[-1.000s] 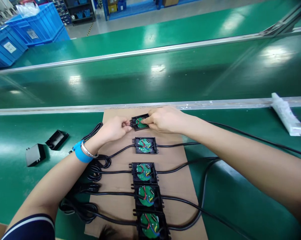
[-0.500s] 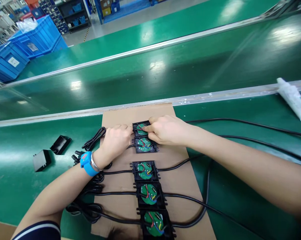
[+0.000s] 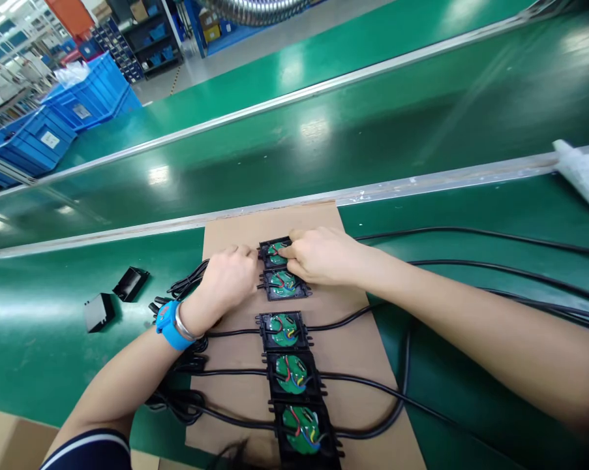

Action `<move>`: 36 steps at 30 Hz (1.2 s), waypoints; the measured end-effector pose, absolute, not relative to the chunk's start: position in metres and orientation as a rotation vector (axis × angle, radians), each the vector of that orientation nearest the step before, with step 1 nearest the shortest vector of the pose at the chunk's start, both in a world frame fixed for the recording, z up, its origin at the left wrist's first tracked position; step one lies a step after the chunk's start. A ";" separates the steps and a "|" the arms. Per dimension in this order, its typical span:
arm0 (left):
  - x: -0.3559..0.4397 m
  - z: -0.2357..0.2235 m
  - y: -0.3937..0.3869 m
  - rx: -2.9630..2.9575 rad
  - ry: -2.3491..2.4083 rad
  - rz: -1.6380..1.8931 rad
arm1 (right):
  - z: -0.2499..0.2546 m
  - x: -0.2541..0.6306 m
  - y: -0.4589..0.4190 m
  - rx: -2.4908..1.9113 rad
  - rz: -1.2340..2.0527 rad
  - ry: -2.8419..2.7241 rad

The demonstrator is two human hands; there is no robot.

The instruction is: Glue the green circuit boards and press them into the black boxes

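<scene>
On a cardboard sheet (image 3: pixel 240 228), several open black plastic housings stand in a column, each with a round green circuit board and coloured wires. My right hand (image 3: pixel 321 256) grips the farthest housing (image 3: pixel 269 263) at its right side, one finger reaching in over its green board (image 3: pixel 276 250). My left hand (image 3: pixel 231 277) is closed at the left edge of that housing; its fingertips are hidden. Just nearer is a second housing (image 3: pixel 283 284), close against the first. Black cables (image 3: pixel 233 373) leave the nearer housings on both sides.
Bundled black cables (image 3: pixel 184 398) lie left of the cardboard, near two loose black plastic covers (image 3: pixel 132 283). A white tube (image 3: pixel 582 173) is at the far right. Beyond a metal rail (image 3: pixel 411 185) run green surfaces, with blue crates (image 3: pixel 91 94) at the back left.
My hands keep nearly the same places at the farthest housing. The view has shifted slightly, and a ribbed metal hose now shows at the top.
</scene>
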State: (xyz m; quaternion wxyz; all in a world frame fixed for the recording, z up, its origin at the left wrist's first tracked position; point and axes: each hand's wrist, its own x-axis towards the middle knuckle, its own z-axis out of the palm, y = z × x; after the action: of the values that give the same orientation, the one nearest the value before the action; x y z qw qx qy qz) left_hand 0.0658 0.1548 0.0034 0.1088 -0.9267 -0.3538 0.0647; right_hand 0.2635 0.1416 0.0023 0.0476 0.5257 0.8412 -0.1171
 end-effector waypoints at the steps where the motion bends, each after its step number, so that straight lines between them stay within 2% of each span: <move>1: 0.066 0.004 0.154 -2.754 -1.072 0.116 | 0.002 0.264 0.141 1.606 -0.366 2.575; 3: 0.068 0.002 0.151 -2.835 -1.064 0.039 | 0.001 0.266 0.142 1.607 -0.389 2.593; 8: 0.076 -0.003 0.153 -2.941 -0.974 0.154 | 0.008 0.272 0.149 1.536 -0.498 2.658; 14: 0.073 -0.009 0.163 -3.111 -0.906 -0.162 | 0.012 0.274 0.155 1.521 -0.562 2.624; 21: 0.076 -0.015 0.161 -3.103 -0.796 -0.095 | 0.003 0.299 0.157 1.636 -1.003 2.739; 32: 0.074 -0.027 0.158 -3.144 -0.763 -0.257 | -0.007 0.310 0.147 1.597 -0.934 2.850; 36: 0.075 -0.026 0.157 -3.165 -0.755 -0.250 | -0.029 0.311 0.147 1.642 -0.711 3.089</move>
State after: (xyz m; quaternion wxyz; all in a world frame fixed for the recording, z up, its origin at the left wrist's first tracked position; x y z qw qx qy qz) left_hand 0.0750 0.1573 -0.0261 -0.0610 -0.9681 -0.2308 -0.0764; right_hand 0.3114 0.1473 -0.0291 -0.2125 0.4494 0.8456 -0.1945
